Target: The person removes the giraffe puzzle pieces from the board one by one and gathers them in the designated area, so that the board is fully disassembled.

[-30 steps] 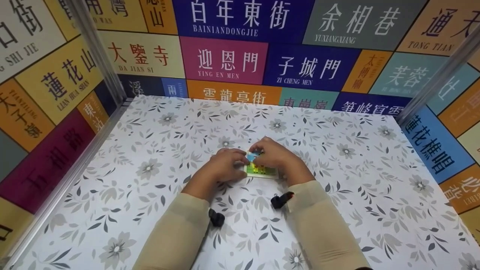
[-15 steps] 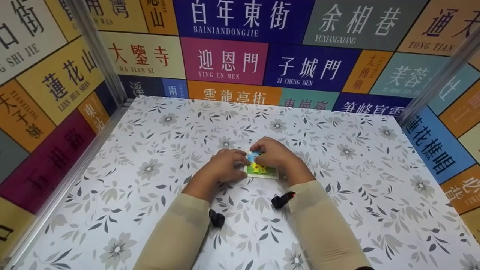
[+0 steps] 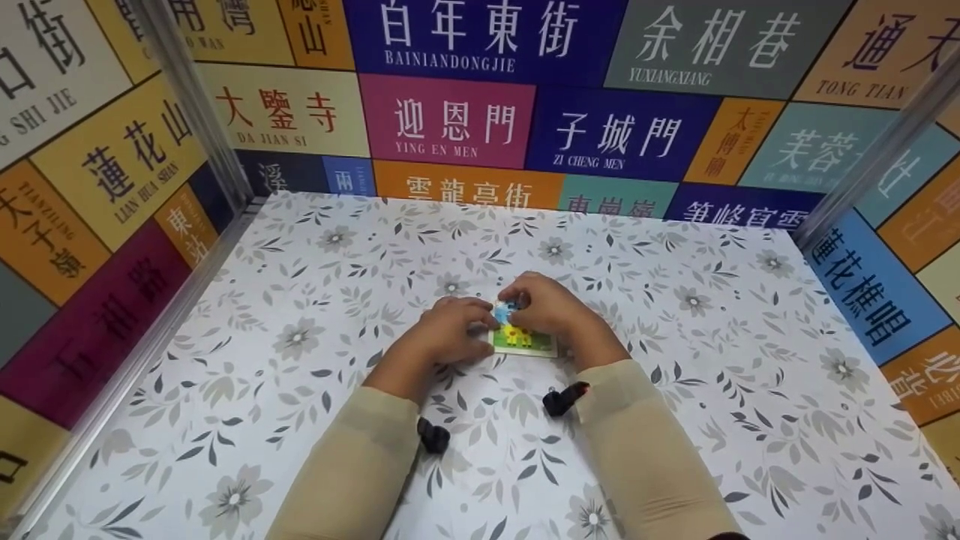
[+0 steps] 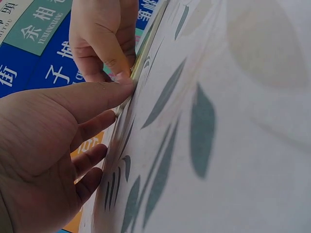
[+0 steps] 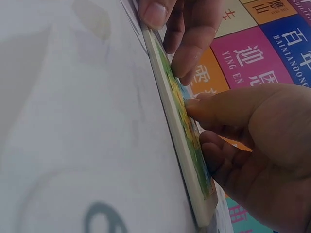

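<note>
Picture board [image 3: 523, 345]: thin, pale-edged, lying flat on the white floral tablecloth [image 3: 405, 251], between the two hands and near the middle of the cloth.
Printed scene: green ground below, blue above, with a yellow, spotted animal figure [image 3: 516, 335] in the middle; the upper right part is hidden under fingers.
Left hand [image 3: 452, 330]: grips the board along its left side, thumb at the near left corner, a fingertip at the far end of that side; the gap between thumb and forefinger is only about as wide as the board's side.
Left hand's other fingers: loosely bent and slightly spread, beside the board in the left wrist view.
Right hand [image 3: 551, 306]: bent over the board's upper right part, thumb tip touching the printed face, remaining fingers curled in close to the board.
Right hand's grip: thumb and forefinger stand near each other above the blue area; whether they pinch a small piece or only press the surface, I cannot tell.
Sleeves: beige left sleeve [image 3: 349, 465] and right sleeve [image 3: 649, 450], a small black device beside each cuff.
Backdrop: wall of coloured sign panels [image 3: 450, 124] with Chinese lettering.
</note>
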The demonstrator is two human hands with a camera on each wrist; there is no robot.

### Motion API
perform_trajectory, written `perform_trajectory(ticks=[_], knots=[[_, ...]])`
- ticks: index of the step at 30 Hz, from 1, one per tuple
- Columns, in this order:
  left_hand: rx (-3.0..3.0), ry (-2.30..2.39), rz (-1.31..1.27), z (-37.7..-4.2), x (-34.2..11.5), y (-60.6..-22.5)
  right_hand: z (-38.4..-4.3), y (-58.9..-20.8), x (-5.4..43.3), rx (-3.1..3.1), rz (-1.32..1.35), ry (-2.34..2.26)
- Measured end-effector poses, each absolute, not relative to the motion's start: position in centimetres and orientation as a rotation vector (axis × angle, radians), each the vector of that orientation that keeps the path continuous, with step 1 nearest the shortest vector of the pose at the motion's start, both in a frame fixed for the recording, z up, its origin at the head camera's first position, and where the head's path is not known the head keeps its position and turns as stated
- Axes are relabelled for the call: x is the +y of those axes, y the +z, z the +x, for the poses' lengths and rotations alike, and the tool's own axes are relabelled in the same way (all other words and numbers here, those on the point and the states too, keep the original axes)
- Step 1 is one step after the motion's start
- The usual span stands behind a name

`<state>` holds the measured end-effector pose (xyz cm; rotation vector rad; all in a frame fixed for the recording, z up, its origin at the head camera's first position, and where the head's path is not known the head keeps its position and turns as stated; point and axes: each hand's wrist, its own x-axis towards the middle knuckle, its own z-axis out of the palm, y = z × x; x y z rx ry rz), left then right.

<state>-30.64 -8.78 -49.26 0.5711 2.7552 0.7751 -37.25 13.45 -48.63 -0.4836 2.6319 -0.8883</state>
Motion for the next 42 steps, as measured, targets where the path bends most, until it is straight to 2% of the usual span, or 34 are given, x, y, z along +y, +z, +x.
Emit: perform_trajectory(ticks=[9, 19, 28, 35, 42], knots=[[2.739, 0.794, 0.556, -30.8, -8.8, -49.5, -37.4, -48.2, 14.3, 2.597, -0.409, -1.03], [2.724, 0.8, 0.541, -30.8, -8.8, -49.3, -37.9, -46.9, 18.4, 2.63, -0.272, -1.153], [2.714, 0.812, 0.524, -30.8, -8.7, -49.3, -38.1, -47.5, 22.4, 2.65, -0.153, -1.14], [2.722, 0.811, 0.522, -30.7, -8.7, -49.3, -38.2, -48.2, 23.7, 2.614, -0.054, -1.2], [2.723, 0.824, 0.529, -30.6, -8.7, -49.3, -38.3, -49.7, 23.9, 2.652, -0.122, -1.17]])
